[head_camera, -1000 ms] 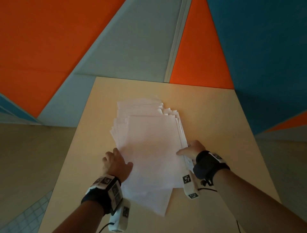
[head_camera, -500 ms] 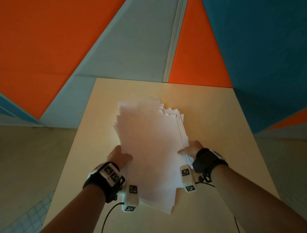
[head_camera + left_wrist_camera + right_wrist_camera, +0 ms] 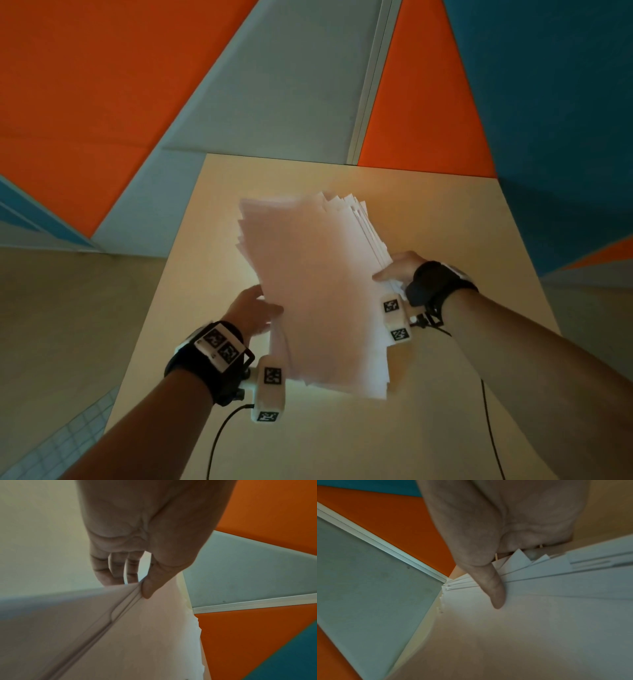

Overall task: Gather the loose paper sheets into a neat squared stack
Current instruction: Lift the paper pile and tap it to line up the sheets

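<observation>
A bundle of white paper sheets [image 3: 318, 291] is held above the beige table [image 3: 462, 212], tilted, with its far corners fanned out unevenly. My left hand [image 3: 255, 308] grips the bundle's left edge, thumb on top and fingers underneath; the left wrist view shows the thumb [image 3: 149, 588] pinching the sheets [image 3: 137, 635]. My right hand [image 3: 397, 270] grips the right edge. In the right wrist view its thumb [image 3: 494, 595] presses on the top sheet [image 3: 522, 628], with staggered sheet edges beside it and the fingers hidden below.
The table's far edge [image 3: 342, 163] meets a wall of orange [image 3: 85, 85], grey [image 3: 291, 85] and blue [image 3: 548, 85] panels. Floor [image 3: 68, 325] lies beyond the table's left side. Black cables [image 3: 219, 435] trail from the wrist cameras across the near table.
Both hands have lifted the sheets off the table and drawn them closer. The left hand went from lying flat on the pile to gripping its edge.
</observation>
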A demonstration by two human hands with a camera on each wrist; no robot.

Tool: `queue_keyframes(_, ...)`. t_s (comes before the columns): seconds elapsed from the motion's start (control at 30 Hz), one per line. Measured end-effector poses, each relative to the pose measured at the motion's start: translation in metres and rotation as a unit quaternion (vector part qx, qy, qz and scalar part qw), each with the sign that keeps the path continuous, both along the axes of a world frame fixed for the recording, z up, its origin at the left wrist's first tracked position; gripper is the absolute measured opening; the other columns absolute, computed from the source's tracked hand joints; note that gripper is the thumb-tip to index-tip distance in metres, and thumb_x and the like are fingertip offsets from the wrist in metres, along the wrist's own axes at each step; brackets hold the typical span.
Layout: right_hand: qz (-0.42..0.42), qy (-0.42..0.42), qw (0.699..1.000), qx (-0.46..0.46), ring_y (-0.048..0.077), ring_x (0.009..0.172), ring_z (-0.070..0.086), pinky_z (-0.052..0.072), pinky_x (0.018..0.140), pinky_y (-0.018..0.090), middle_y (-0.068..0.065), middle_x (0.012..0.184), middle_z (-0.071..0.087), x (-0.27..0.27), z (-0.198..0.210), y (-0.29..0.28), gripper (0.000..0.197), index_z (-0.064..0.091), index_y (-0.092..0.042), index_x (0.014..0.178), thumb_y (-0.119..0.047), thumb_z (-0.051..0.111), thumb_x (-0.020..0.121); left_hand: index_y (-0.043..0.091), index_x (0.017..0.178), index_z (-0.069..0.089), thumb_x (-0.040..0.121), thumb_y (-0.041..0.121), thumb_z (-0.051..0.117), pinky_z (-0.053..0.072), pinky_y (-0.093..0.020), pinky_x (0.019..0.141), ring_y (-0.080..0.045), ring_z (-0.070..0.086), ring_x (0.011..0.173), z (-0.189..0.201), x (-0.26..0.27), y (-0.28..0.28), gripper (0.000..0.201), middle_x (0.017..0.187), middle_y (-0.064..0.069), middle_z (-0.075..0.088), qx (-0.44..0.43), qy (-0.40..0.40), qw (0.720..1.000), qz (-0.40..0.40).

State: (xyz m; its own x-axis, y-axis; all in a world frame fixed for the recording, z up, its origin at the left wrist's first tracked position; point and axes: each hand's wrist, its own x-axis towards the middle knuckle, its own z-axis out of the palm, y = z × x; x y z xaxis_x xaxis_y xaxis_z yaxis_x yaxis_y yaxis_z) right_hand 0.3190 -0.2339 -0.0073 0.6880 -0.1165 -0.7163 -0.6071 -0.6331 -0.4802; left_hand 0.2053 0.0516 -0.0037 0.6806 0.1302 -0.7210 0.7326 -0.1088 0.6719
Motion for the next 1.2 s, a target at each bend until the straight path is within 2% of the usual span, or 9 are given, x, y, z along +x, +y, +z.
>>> queue_keyframes(0.07,0.010,-0.035,0.999,-0.002,0.035,0.136,0.047,0.040,0.113,0.045,0.014,0.151,0.047,0.013,0.009,0.007,0.083,0.041,-0.003,0.148,-0.019,0.083,0.078,0.016,0.120,0.058,0.085,0.002,0.063,0.050,-0.034,0.088,-0.024,0.058,0.104,0.001,0.006,-0.004,0.038,0.116,-0.007,0.063,0.016,-0.029,0.999,0.002)
queue_keyframes(0.13,0.023,-0.071,0.997,-0.013,0.032,0.141,0.042,0.037,0.115,0.040,0.012,0.155,0.041,0.024,0.014,0.014,0.082,0.036,-0.002,0.151,-0.016,0.080,0.082,0.020,0.122,0.058,0.085,0.016,0.066,0.041,-0.034,0.097,-0.020,0.052,0.109,0.002,0.011,-0.007,0.038,0.120,0.001,0.057,0.081,-0.045,0.995,-0.021)
queue_keyframes(0.23,0.061,-0.096,0.991,-0.066,0.031,0.137,0.046,0.041,0.112,0.040,0.009,0.155,0.043,0.032,0.011,0.023,0.078,0.037,-0.010,0.152,-0.018,0.077,0.085,0.026,0.121,0.061,0.073,0.043,0.066,0.047,-0.040,0.096,-0.029,0.056,0.108,0.003,0.018,-0.011,0.052,0.125,-0.006,0.057,0.180,-0.023,0.981,-0.069)
queue_keyframes(0.33,0.082,-0.096,0.986,-0.112,0.032,0.130,0.051,0.047,0.105,0.039,0.007,0.149,0.048,0.030,0.007,0.028,0.075,0.037,-0.018,0.151,-0.019,0.072,0.085,0.022,0.107,0.064,0.075,0.032,0.065,0.051,-0.037,0.084,-0.030,0.060,0.099,0.004,0.025,-0.018,0.034,0.118,-0.010,0.062,0.147,-0.009,0.989,-0.023)
queue_keyframes(0.4,0.083,-0.103,0.983,-0.126,0.032,0.126,0.055,0.049,0.102,0.038,0.008,0.145,0.053,0.028,0.005,0.030,0.073,0.041,-0.018,0.148,-0.021,0.073,0.082,0.020,0.101,0.062,0.072,0.028,0.068,0.055,-0.045,0.089,-0.033,0.064,0.100,0.005,0.030,-0.022,0.030,0.112,-0.011,0.066,0.099,-0.004,0.995,0.028)
queue_keyframes(0.6,0.081,-0.117,0.980,-0.138,0.032,0.122,0.057,0.048,0.096,0.035,0.010,0.135,0.059,0.024,0.006,0.030,0.067,0.050,-0.011,0.138,-0.021,0.080,0.079,0.011,0.119,0.056,0.079,0.019,0.070,0.051,-0.042,0.090,-0.030,0.061,0.101,0.005,0.038,-0.025,0.044,0.112,-0.009,0.064,0.071,-0.016,0.993,0.092)
queue_keyframes(0.8,0.076,-0.138,0.979,-0.132,0.032,0.117,0.060,0.049,0.096,0.035,0.011,0.128,0.064,0.015,0.005,0.029,0.058,0.056,-0.011,0.129,-0.019,0.082,0.078,0.010,0.112,0.056,0.074,0.021,0.072,0.049,-0.055,0.092,-0.044,0.059,0.110,0.005,0.046,-0.023,0.043,0.115,-0.021,0.064,0.078,0.000,0.991,0.110)
queue_keyframes(0.93,0.075,-0.142,0.978,-0.133,0.032,0.114,0.062,0.049,0.093,0.035,0.010,0.126,0.065,0.015,0.003,0.030,0.058,0.056,-0.011,0.128,-0.021,0.082,0.078,0.007,0.116,0.059,0.072,0.021,0.070,0.052,-0.048,0.092,-0.034,0.060,0.102,0.006,0.048,-0.022,0.047,0.111,-0.013,0.065,0.096,-0.007,0.990,0.104)
queue_keyframes(1.2,0.074,-0.138,0.979,-0.132,0.032,0.113,0.062,0.051,0.093,0.036,0.010,0.125,0.066,0.017,0.000,0.031,0.057,0.056,-0.012,0.128,-0.021,0.082,0.077,0.011,0.109,0.057,0.057,0.025,0.070,0.053,-0.051,0.090,-0.030,0.062,0.095,-0.009,0.057,-0.021,0.055,0.106,-0.010,0.065,0.070,-0.018,0.989,0.130)
